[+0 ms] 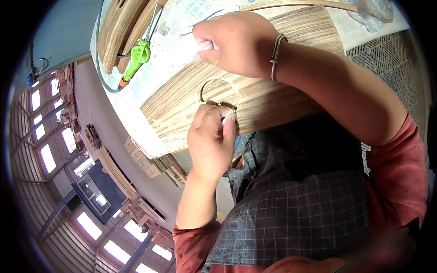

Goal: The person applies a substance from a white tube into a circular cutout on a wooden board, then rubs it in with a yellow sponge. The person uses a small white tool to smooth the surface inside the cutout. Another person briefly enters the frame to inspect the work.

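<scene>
A striped brown wooden board (282, 98) lies across the work table, with a round opening (218, 89) in it. My left hand (211, 136) is at the near edge of the opening, thumb and fingers pinched together. Small yellow and dark bits show at its fingertips, too small to name. Above the far part of the board, my right hand (241, 45) is closed, its fingers curled in. Something white shows between its thumb and fingers, and a thin wire-like line juts out beside them. What it grips is mostly hidden.
A green air blow gun (140, 53) on a hose lies at the left, beside stacked wooden pieces (120, 29). A thin wooden strip (296, 3) and clear plastic wrap (373, 16) lie at the far side. Stacked wood (143, 159) stands below the table's left edge.
</scene>
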Demonstrator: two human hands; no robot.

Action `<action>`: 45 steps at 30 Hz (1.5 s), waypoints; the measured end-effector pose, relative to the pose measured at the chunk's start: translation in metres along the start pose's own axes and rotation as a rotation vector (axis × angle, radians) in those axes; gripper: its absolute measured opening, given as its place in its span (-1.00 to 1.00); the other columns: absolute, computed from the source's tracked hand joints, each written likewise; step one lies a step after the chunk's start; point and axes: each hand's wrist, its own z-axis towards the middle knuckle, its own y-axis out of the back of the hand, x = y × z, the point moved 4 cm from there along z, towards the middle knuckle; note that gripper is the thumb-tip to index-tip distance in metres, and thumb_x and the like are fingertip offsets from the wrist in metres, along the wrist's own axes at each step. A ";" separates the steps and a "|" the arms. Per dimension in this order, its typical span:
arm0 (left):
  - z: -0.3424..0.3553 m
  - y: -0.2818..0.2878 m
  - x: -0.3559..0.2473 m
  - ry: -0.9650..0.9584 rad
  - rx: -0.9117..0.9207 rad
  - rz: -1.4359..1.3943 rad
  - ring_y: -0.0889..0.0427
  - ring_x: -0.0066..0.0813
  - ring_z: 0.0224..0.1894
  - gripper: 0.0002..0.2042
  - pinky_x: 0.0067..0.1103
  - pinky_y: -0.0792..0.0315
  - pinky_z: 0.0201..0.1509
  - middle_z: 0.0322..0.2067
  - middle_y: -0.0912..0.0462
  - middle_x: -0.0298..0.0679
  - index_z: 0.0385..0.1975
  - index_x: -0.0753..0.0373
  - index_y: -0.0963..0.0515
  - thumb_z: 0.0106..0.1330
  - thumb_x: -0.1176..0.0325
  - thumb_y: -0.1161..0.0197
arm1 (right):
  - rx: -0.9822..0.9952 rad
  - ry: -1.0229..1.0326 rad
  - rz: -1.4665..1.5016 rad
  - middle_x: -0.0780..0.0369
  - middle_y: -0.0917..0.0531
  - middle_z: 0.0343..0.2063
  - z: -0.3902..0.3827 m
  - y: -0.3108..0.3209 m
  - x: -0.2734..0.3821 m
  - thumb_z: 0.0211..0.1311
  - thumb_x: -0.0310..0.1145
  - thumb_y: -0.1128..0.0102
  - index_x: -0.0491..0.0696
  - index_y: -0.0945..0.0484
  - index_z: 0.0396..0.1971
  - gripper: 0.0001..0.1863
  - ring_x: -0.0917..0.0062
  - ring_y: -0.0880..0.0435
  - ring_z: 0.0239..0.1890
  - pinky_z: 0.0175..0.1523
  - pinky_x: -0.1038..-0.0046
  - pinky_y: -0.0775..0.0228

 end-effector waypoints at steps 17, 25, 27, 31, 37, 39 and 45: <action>0.011 -0.010 -0.015 -0.118 -0.101 0.095 -0.62 -0.08 -0.33 -0.87 -0.38 -0.51 -0.29 -0.34 -0.59 -0.07 -0.34 0.31 -0.55 0.14 0.58 -0.34 | 0.001 0.011 0.035 0.09 -0.72 -0.31 0.001 -0.002 -0.002 0.31 -0.18 -0.18 -0.07 -0.60 -0.21 -0.74 0.17 -0.71 -0.18 -0.04 0.20 -0.51; 0.014 -0.011 -0.018 -0.124 -0.122 0.068 -0.62 -0.05 -0.34 -0.88 -0.35 -0.51 -0.30 -0.34 -0.59 -0.05 -0.35 0.32 -0.56 0.14 0.58 -0.33 | -0.027 0.010 0.008 0.12 -0.70 -0.34 0.003 -0.005 0.000 0.28 -0.17 -0.22 -0.06 -0.59 -0.21 -0.73 0.20 -0.68 -0.22 -0.11 0.19 -0.49; 0.014 -0.011 -0.020 -0.126 -0.120 0.091 -0.61 -0.06 -0.35 -0.89 -0.35 -0.50 -0.30 -0.34 -0.59 -0.05 -0.34 0.32 -0.56 0.15 0.57 -0.33 | -0.179 0.073 0.038 0.15 -0.65 -0.46 0.000 -0.008 -0.005 0.21 -0.17 -0.30 -0.06 -0.56 -0.32 -0.74 0.18 -0.64 -0.36 -0.27 0.18 -0.44; 0.001 0.003 -0.013 -0.203 -0.007 0.224 -0.62 -0.12 -0.34 -0.86 -0.37 -0.52 -0.30 -0.35 -0.60 -0.12 -0.35 0.28 -0.58 0.09 0.57 -0.35 | -0.206 0.102 0.021 0.16 -0.64 -0.47 -0.002 -0.009 -0.007 0.21 -0.16 -0.29 -0.04 -0.56 -0.32 -0.74 0.18 -0.64 -0.36 -0.27 0.18 -0.44; 0.012 -0.007 -0.017 -0.237 -0.090 0.195 -0.61 -0.12 -0.33 -0.85 -0.36 -0.51 -0.28 -0.34 -0.59 -0.14 -0.34 0.29 -0.58 0.08 0.55 -0.36 | 0.034 -0.011 -0.003 0.12 -0.72 -0.25 0.002 -0.002 0.000 0.30 -0.14 -0.18 -0.04 -0.61 -0.14 -0.70 0.21 -0.70 -0.12 0.00 0.23 -0.50; 0.003 0.005 -0.012 -0.383 0.008 0.344 -0.57 -0.24 -0.34 -0.79 -0.43 -0.46 -0.33 -0.31 -0.59 -0.20 -0.30 0.27 -0.62 0.01 0.49 -0.36 | 0.057 -0.014 -0.040 0.11 -0.72 -0.23 0.001 0.000 0.000 0.31 -0.15 -0.17 -0.03 -0.61 -0.12 -0.70 0.22 -0.70 -0.11 0.03 0.22 -0.50; 0.003 0.003 -0.018 -0.431 0.014 0.325 -0.58 -0.17 -0.39 -0.79 -0.40 -0.47 -0.35 -0.36 -0.60 -0.15 -0.32 0.33 -0.61 0.01 0.63 -0.31 | 0.047 -0.020 -0.011 0.10 -0.72 -0.24 0.002 -0.001 0.001 0.32 -0.16 -0.16 -0.05 -0.60 -0.16 -0.72 0.20 -0.69 -0.10 0.02 0.21 -0.50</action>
